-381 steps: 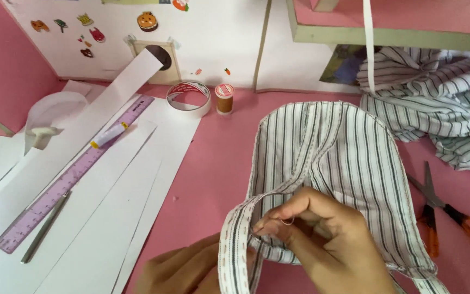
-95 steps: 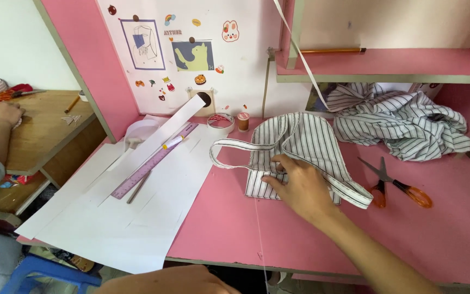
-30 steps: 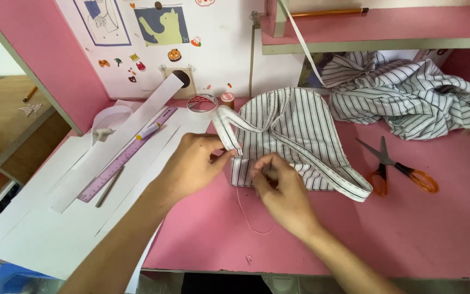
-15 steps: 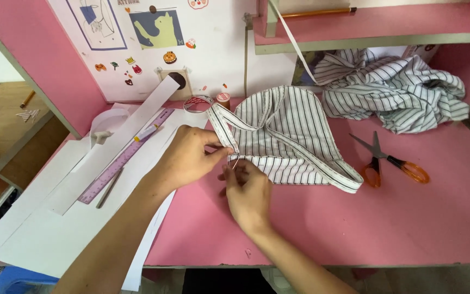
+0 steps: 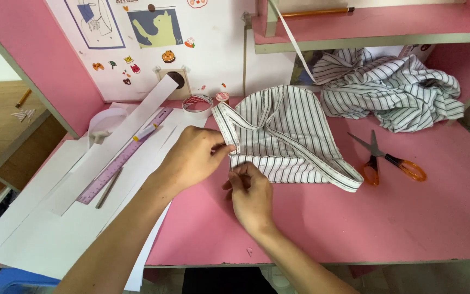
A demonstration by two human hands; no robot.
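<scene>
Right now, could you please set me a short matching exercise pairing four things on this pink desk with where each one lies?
Things:
1. scissors
2. ruler
3. tape roll
4. crumpled striped cloth

Places:
A. under the shelf, at the back right
B. on the white paper, left of the hands
C. on bare desk, right of the striped piece being held
D. by the back wall, next to a small spool

Pairs: 1-C, 2-B, 3-D, 4-A
</scene>
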